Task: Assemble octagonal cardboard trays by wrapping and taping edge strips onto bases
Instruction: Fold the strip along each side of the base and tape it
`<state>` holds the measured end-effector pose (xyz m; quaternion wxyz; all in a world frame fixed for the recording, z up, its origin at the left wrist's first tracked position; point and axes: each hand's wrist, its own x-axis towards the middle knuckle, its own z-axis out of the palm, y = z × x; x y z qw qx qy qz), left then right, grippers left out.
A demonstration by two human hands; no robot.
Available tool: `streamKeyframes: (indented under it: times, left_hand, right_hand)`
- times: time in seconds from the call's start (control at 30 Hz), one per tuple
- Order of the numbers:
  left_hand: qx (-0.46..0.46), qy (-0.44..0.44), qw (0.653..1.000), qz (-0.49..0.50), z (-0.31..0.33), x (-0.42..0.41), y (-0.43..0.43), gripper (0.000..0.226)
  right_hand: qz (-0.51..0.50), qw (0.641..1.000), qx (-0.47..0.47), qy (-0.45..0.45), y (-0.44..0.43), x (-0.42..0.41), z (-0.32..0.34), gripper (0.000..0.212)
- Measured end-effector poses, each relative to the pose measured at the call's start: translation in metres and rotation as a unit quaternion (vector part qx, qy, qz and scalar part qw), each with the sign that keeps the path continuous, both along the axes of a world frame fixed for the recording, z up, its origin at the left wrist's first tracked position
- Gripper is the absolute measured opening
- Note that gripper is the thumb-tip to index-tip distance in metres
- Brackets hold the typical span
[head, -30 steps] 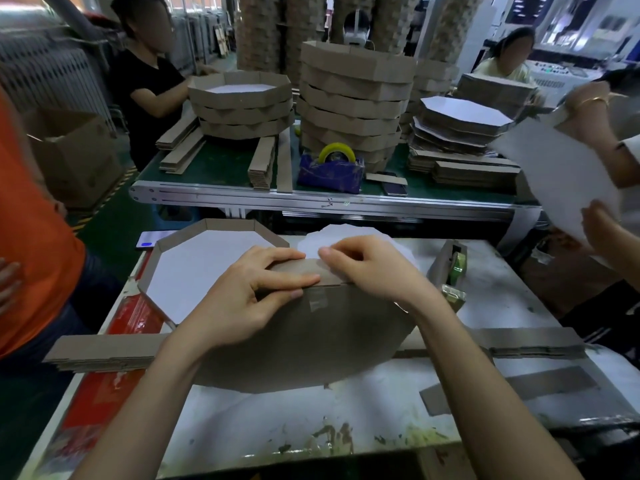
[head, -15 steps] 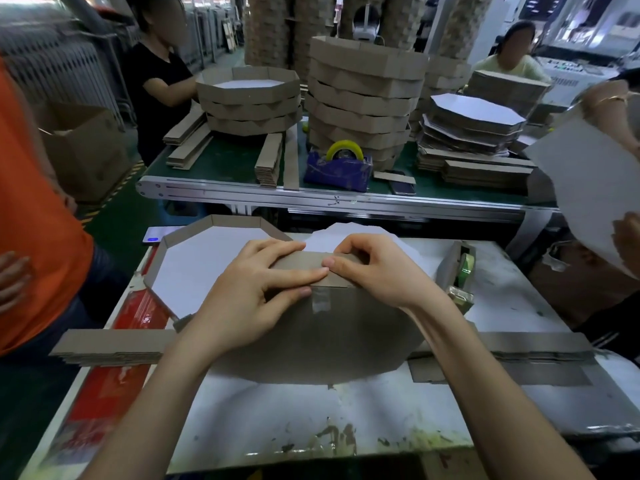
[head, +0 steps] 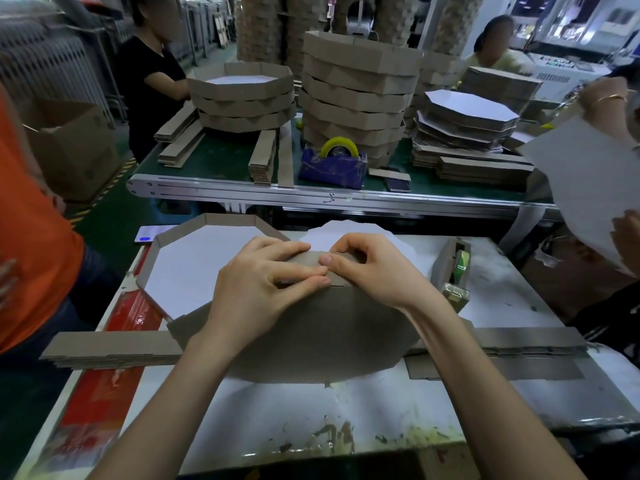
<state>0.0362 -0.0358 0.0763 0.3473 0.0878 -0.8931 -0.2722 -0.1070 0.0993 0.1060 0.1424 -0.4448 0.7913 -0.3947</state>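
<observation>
A brown octagonal tray (head: 311, 337) stands tilted on the white table (head: 311, 414), its brown underside facing me. My left hand (head: 256, 289) grips its top edge strip, thumb on the near face and fingers curled over the rim. My right hand (head: 374, 271) pinches the same strip beside it, and the two thumbs meet at the seam. A finished tray (head: 194, 261) with a white inside lies flat at the left behind my hands. A green tape dispenser (head: 457, 271) sits at the right. Flat edge strips (head: 110, 348) lie across the table.
A loose white base sheet (head: 349, 233) lies behind my hands. Beyond the table runs a green conveyor (head: 221, 168) with stacked trays (head: 356, 95), strip piles and a blue tape dispenser (head: 334, 164). People stand at the left, the back and the right; one holds a white sheet (head: 581, 188).
My thumbs have slid together along the top strip, covering the taped seam. The person at the right has lowered the white sheet a little.
</observation>
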Motion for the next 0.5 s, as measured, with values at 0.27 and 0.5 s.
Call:
streamKeyframes:
  times: [0.27,0.5]
  left_hand:
    - [-0.137,0.021,0.99,-0.01,-0.009,0.002,-0.007,0.035]
    - [-0.097,-0.057,0.994,-0.005,-0.011,-0.002,-0.015,0.047]
  right_hand:
    - [0.005,1.0,-0.017,-0.022,0.0,-0.001,-0.002,0.022]
    - [-0.008,1.0,-0.024,-0.016,-0.003,-0.001,-0.004,0.022]
